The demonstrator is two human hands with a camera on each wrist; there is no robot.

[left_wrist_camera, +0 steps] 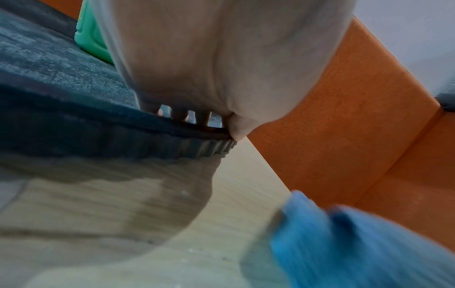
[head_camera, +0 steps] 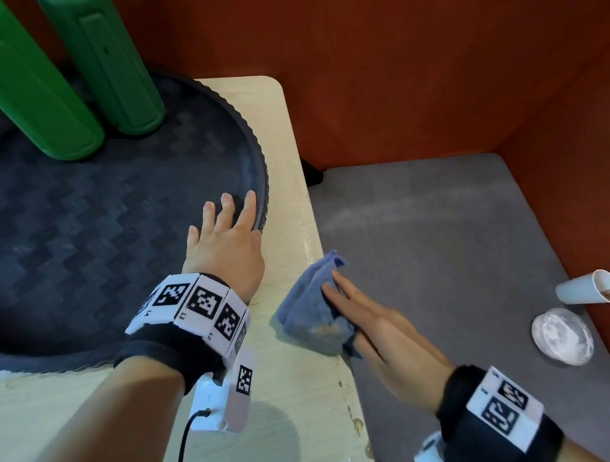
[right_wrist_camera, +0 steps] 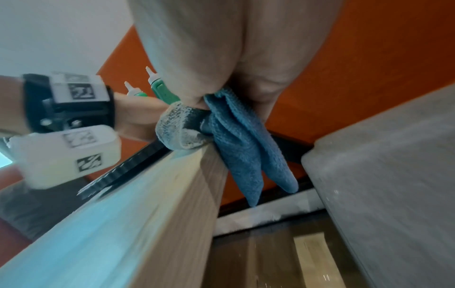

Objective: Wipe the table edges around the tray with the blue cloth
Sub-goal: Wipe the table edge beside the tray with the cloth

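The blue cloth lies folded over the table's right edge, pressed flat under the right hand, whose straight fingers pin it and whose thumb is hidden. The cloth hangs down the side, likely to wipe top and face together. Just beside it, the left hand rests flat-fingered over the tray's rim, probably steadying it. Beyond that hand stand two green bottles. One cloth, one tray.
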